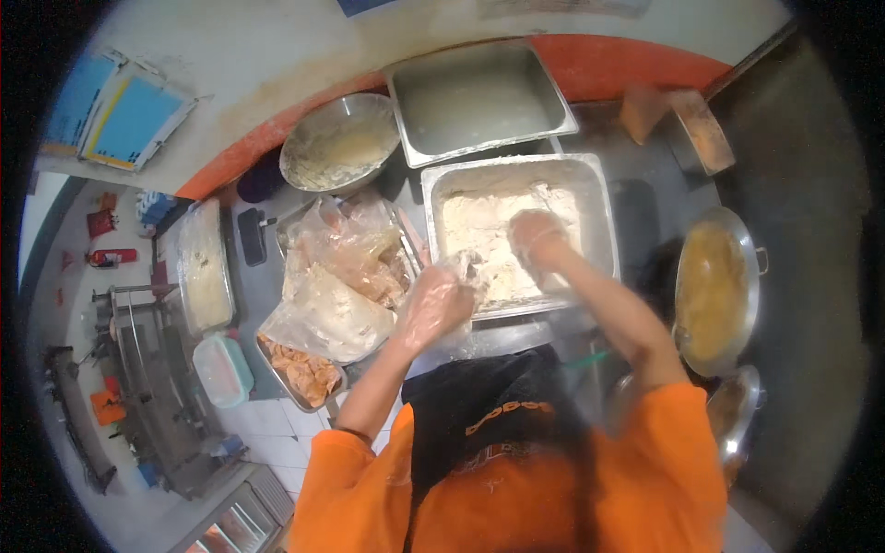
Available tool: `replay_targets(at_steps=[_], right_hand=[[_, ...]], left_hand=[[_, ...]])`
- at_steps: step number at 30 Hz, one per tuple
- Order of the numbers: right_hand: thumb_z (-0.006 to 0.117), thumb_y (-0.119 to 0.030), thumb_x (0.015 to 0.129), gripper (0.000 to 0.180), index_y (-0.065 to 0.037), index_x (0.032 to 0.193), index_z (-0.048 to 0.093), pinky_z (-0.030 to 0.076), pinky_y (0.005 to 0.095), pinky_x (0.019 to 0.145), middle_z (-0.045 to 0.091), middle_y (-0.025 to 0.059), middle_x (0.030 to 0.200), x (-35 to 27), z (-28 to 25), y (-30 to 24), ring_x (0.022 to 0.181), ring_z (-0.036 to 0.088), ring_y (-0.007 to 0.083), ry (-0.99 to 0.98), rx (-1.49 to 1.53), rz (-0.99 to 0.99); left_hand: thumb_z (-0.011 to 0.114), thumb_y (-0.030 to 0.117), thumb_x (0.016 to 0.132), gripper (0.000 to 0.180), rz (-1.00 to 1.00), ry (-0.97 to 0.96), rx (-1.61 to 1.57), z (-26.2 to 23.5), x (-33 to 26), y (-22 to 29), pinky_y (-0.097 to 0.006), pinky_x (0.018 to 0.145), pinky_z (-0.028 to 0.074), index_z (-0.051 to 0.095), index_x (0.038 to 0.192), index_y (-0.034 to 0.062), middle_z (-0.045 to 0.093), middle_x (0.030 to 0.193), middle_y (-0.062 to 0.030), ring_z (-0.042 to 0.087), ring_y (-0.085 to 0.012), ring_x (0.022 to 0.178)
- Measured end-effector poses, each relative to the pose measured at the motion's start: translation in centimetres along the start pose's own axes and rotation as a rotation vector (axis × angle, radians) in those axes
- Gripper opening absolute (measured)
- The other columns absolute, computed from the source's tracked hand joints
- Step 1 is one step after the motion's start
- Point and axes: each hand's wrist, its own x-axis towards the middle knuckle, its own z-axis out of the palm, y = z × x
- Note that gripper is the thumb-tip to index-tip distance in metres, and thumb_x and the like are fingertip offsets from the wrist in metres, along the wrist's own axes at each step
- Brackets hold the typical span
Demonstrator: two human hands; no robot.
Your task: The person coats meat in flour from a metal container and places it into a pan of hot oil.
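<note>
Two blue rectangular notices with pale borders (120, 112) hang on the wall at upper left, tilted; a small red sign (100, 222) sits lower on the same side. On the dark counter, a crumpled clear plastic bag (336, 276) lies over a long metal tray of orange-coated pieces (302, 370), beside a shallow rectangular tub with a pale lid (205, 269) and a small teal-rimmed plastic box (222, 370). The rectangular steel pan of white flour (516, 235) stands directly before the person. The left hand (433, 302), in a thin clear glove, is clenched around a floured lump at the pan's near left edge. The right hand (536, 238), also gloved, presses down into the flour; whether its fingers grasp anything cannot be determined. A round steel bowl (340, 143) and an empty steel pan (479, 97) stand behind.
</note>
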Motion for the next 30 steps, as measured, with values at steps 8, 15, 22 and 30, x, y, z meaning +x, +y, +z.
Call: replay_targets(at_steps=[8, 15, 22, 30], right_hand=[[0.056, -0.024, 0.078, 0.023, -0.002, 0.077, 0.064, 0.049, 0.0339, 0.067, 0.062, 0.0195, 0.077, 7.0, 5.0, -4.4, 0.073, 0.061, 0.0296, 0.432, 0.227, -0.017], [0.052, -0.020, 0.076, 0.028, -0.001, 0.091, 0.066, 0.047, 0.0378, 0.081, 0.063, 0.0201, 0.096, 7.4, 1.9, -4.6, 0.094, 0.060, 0.0321, 0.165, -0.011, -0.019], [0.060, -0.028, 0.076, 0.029, -0.002, 0.087, 0.067, 0.049, 0.0383, 0.078, 0.065, 0.0191, 0.088, 3.1, -1.5, -4.3, 0.088, 0.063, 0.0303, 0.172, 0.026, -0.087], [0.060, -0.014, 0.072, 0.026, 0.003, 0.091, 0.062, 0.049, 0.0381, 0.076, 0.062, 0.0220, 0.093, -4.9, -1.0, 5.8, 0.090, 0.062, 0.0315, 0.075, -0.005, 0.163]], left_hand=[[0.049, 0.001, 0.069, 0.033, -0.152, -0.294, 0.060, -0.6, -5.1, -1.4, -0.041, 0.076, 0.047, 0.061, 0.099, 0.0007, 0.062, 0.087, -0.0225, 0.058, -0.0388, 0.080], [0.053, 0.004, 0.070, 0.029, -0.471, 0.189, -0.598, -1.8, -5.6, -1.4, -0.035, 0.074, 0.048, 0.064, 0.097, 0.0035, 0.065, 0.089, -0.0170, 0.061, -0.0339, 0.079], [0.061, 0.012, 0.076, 0.024, -0.336, 0.102, -0.606, -5.0, -3.3, -2.4, -0.032, 0.079, 0.047, 0.064, 0.100, 0.0050, 0.064, 0.100, -0.0098, 0.062, -0.0208, 0.087], [0.053, 0.016, 0.081, 0.029, 0.246, 0.169, -0.029, 1.5, 9.2, -4.6, -0.038, 0.081, 0.046, 0.057, 0.106, 0.0028, 0.061, 0.099, -0.0198, 0.059, -0.0314, 0.091]])
